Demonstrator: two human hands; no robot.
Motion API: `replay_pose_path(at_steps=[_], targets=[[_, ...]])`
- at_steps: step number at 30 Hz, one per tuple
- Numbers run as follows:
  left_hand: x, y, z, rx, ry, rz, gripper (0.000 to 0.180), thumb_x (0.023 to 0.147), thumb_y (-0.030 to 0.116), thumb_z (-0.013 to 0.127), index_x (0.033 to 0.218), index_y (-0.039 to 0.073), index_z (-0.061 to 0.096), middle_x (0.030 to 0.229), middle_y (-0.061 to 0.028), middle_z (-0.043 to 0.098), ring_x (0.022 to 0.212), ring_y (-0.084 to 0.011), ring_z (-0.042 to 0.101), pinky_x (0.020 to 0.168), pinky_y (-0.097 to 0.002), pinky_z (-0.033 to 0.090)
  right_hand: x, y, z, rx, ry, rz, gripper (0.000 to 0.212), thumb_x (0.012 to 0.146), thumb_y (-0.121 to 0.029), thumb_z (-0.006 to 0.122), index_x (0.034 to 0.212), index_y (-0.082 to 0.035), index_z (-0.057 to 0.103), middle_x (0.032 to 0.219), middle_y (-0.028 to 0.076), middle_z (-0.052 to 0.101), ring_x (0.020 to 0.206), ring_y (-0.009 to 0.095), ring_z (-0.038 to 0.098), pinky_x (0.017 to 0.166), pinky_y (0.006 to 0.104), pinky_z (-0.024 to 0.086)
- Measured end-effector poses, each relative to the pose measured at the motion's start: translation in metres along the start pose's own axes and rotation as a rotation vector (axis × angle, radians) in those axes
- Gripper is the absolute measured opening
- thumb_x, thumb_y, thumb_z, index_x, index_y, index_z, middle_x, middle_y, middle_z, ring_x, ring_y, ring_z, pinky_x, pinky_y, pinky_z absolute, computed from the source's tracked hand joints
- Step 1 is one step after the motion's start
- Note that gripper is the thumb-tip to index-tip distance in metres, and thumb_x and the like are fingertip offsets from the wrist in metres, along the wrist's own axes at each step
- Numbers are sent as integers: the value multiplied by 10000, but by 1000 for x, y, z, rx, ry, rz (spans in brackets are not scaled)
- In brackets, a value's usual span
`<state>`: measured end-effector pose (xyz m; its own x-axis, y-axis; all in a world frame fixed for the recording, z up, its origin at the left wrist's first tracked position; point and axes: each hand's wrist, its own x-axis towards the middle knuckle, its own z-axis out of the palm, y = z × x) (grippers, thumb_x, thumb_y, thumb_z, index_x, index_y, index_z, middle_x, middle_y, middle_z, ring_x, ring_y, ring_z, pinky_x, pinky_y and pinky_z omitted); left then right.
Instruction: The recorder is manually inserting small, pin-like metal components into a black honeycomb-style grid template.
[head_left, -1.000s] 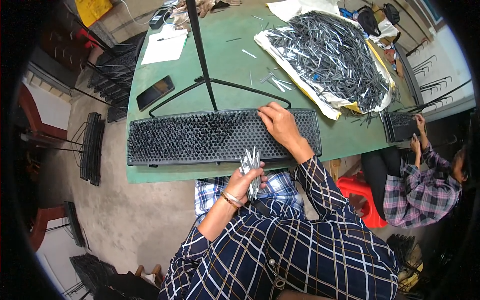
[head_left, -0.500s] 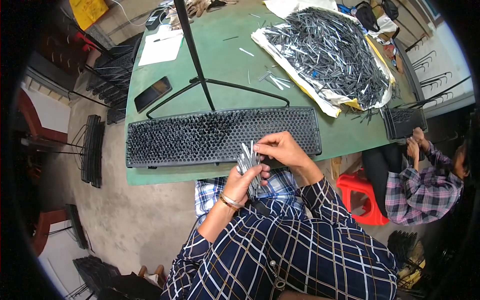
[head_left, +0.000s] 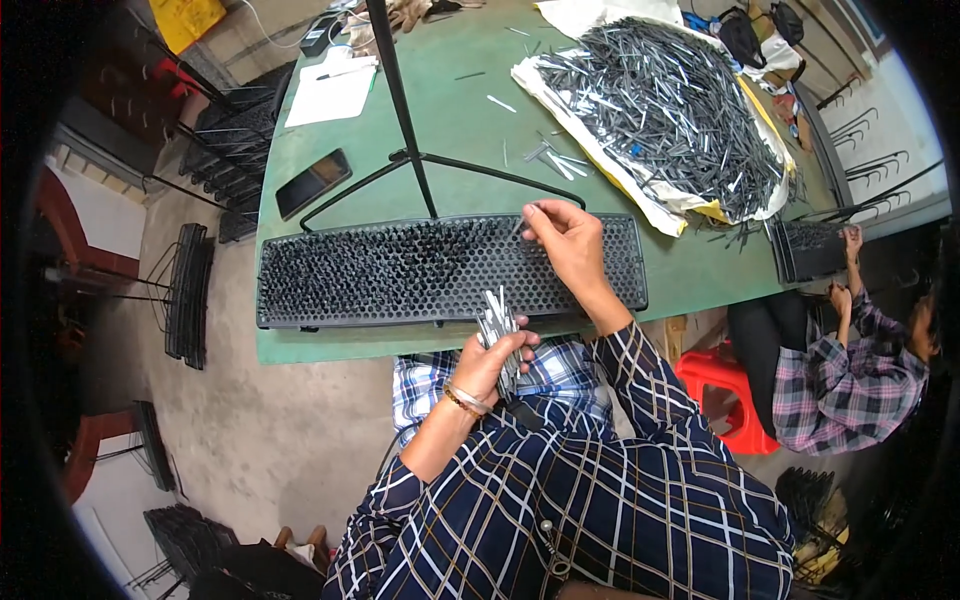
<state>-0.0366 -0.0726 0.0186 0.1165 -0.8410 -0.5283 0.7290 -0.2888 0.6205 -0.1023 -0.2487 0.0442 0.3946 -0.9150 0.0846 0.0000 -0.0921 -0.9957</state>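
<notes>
My left hand [head_left: 484,368] is closed round a bundle of thin grey strips [head_left: 495,315], whose ends fan out upward near the table's front edge. Over the right half of a long black perforated tray [head_left: 610,270], my right hand [head_left: 572,248] pinches a thin dark strip between thumb and forefinger; most of that strip is hidden. Small upright pieces fill the tray's holes on the left and thin out toward the right, where bare holes show. A black metal rod frame [head_left: 420,175] rises from the tray's far edge.
On the green table [head_left: 430,90] a large heap of grey strips [head_left: 675,120] lies on a white sack, with loose strips [head_left: 562,165] beside it. A phone [head_left: 313,184] and papers [head_left: 330,98] lie left. A co-worker [head_left: 845,380] sits at right near a red stool [head_left: 730,400].
My right hand has left the bundle and moved up and away over the tray. My left hand keeps its hold on the strips. The co-worker's one hand has risen.
</notes>
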Motion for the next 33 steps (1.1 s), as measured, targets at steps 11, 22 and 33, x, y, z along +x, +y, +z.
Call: replay_pose_path(at_steps=[11, 22, 33], targets=[[0, -1, -1, -21, 4, -25, 295, 850, 77, 596, 1127, 4, 526, 888, -101, 640, 677, -128, 590, 555, -248, 492, 7, 17, 10, -151, -70, -191, 187, 859, -94, 643, 980, 47, 628, 811, 72, 673, 715, 131, 666, 626, 229, 519], [0, 0, -3, -9, -26, -70, 314, 861, 73, 571, 1161, 20, 498, 877, -120, 640, 642, -134, 574, 545, -255, 490, 7, 15, 10, -285, -85, -318, 155, 858, -69, 631, 965, 43, 622, 821, 106, 676, 724, 166, 684, 625, 247, 536], [-2, 0, -3, -2, -8, -65, 318, 857, 68, 566, 1159, 11, 486, 876, -132, 642, 628, -134, 568, 536, -257, 491, 6, 23, 13, -372, -80, -412, 145, 832, -64, 650, 943, 27, 633, 848, 115, 665, 702, 170, 676, 610, 250, 531]])
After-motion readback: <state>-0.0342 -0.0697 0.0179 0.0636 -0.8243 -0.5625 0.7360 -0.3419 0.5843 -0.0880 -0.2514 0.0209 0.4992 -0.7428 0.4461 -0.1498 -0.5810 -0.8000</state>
